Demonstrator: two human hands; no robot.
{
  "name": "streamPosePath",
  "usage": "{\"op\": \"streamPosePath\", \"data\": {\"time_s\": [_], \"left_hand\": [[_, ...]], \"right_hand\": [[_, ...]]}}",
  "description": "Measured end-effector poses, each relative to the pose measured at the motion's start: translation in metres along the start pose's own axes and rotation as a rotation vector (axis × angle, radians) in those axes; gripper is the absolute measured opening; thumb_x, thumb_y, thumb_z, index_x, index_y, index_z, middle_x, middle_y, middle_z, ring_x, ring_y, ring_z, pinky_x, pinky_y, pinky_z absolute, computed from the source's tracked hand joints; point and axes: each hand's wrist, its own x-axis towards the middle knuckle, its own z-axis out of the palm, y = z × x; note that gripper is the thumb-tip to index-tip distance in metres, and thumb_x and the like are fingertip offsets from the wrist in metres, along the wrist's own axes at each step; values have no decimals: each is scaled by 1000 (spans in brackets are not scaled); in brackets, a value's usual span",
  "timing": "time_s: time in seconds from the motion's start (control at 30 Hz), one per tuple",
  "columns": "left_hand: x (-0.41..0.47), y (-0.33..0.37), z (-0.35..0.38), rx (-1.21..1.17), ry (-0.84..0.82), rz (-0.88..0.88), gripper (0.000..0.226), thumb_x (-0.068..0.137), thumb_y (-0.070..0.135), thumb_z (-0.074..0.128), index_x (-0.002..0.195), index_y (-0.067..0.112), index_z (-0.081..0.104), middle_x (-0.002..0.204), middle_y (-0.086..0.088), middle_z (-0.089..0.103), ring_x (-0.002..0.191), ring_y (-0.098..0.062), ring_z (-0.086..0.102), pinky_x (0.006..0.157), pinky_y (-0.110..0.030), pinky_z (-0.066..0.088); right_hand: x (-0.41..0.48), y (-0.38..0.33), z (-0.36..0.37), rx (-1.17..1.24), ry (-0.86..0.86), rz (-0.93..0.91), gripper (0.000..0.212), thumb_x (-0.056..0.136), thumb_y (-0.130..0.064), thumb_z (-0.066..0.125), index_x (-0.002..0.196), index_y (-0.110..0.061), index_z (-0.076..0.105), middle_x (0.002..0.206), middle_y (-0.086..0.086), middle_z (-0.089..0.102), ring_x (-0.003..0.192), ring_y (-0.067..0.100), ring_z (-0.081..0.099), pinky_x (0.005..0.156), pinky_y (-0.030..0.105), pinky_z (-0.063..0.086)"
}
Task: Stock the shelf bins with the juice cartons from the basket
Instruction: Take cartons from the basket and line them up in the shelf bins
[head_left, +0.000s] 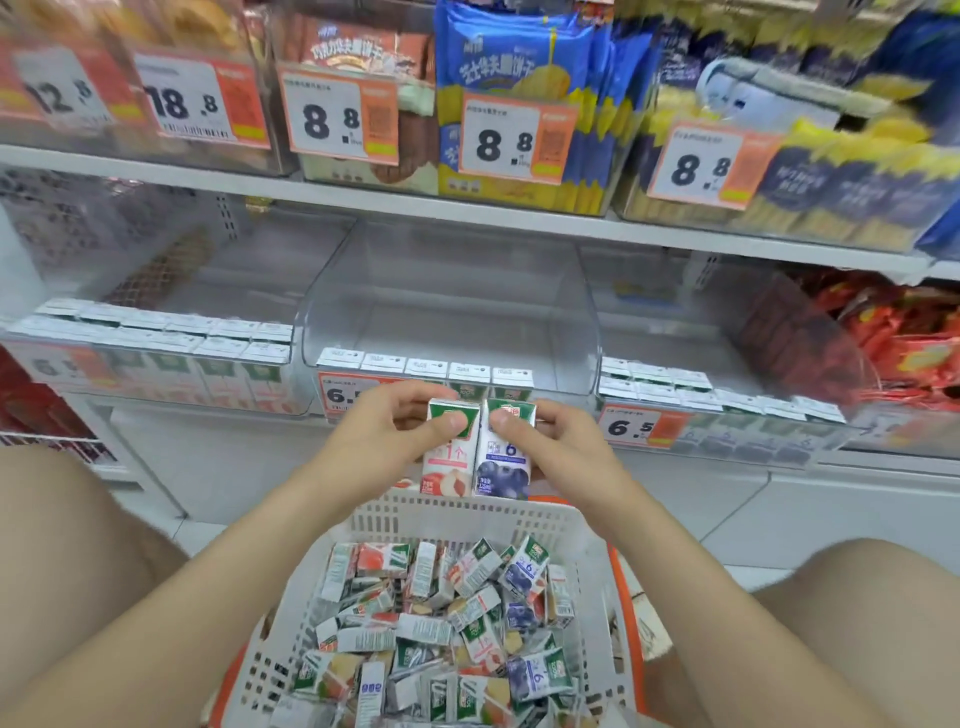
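My left hand (395, 423) grips a peach juice carton (448, 467) upright; my right hand (556, 441) grips a blueberry juice carton (501, 467) beside it, the two touching. Both are held above the far rim of the white basket (457, 512), which is full of several mixed cartons (441, 618). Just behind the hands is the middle clear shelf bin (452, 291), with one front row of cartons (426, 366). The left bin (156, 332) holds several rows of cartons. The right bin (717, 395) holds rows of blueberry cartons.
An upper shelf (467, 213) above the bins carries snack packs with price tags. Red snack bags (904, 332) fill the far right. An orange basket (631, 597) sits under the white one. My knees flank the basket at the left and right.
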Motion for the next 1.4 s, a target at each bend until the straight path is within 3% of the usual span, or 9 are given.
{"op": "streamPosePath", "data": {"time_s": [0.13,0.27,0.37,0.57,0.8,1.07,1.17,1.3,1.4], "left_hand": [[6,26,8,3,4,85,23,92,24,81,113,27,74,107,-2,79,97,-20,74,87,-30,57],[19,43,16,184,27,227,22,92,28,81,107,36,67,109,6,71,91,-19,72,79,-35,59],[26,51,29,263,-14,318,23,93,29,79,109,38,65,116,8,65,93,-13,70,81,-35,60],[38,41,85,378,-18,412,24,95,38,75,116,38,62,117,19,59,107,-2,61,94,-29,54],[54,31,139,507,-109,535,29,97,36,73,123,27,61,153,12,37,145,-8,32,115,-27,27],[64,12,156,515,-62,502,29,94,34,77,118,26,61,154,14,39,145,-10,31,115,-29,25],[63,14,153,530,-70,501,29,94,37,76,118,27,63,156,16,38,147,-9,30,115,-28,23],[61,18,147,523,-125,486,28,94,41,75,118,31,65,159,19,35,150,-5,28,116,-26,21],[55,21,140,472,-128,463,27,94,39,76,118,34,65,153,19,39,143,1,36,110,-8,19]], "right_hand": [[-3,-25,-17,33,15,-11,41,94,-48,75,109,-10,74,94,6,81,85,25,77,80,40,57],[-2,-47,-47,31,135,-120,24,99,-27,73,110,-5,71,86,2,81,75,17,77,62,25,57],[7,-49,-81,-15,310,-247,18,98,-23,73,113,-15,67,95,3,81,90,31,77,81,42,63],[25,-39,-171,-649,561,-531,32,99,-24,68,131,-22,65,109,-4,71,95,17,66,87,30,50],[54,7,-248,-974,526,-140,45,99,-14,66,144,-13,59,129,18,58,120,40,57,100,35,41],[56,6,-244,-1028,174,137,40,94,-7,52,128,-15,71,130,10,69,119,34,62,92,33,49],[60,5,-245,-1050,164,181,38,92,-10,44,110,-19,76,118,1,74,114,28,62,95,30,47],[56,4,-236,-1042,184,183,36,98,-18,39,111,-5,70,119,15,71,119,41,60,103,46,50],[53,-4,-216,-1087,308,77,41,93,-16,47,128,-5,65,127,19,66,122,42,59,105,50,50]]}}
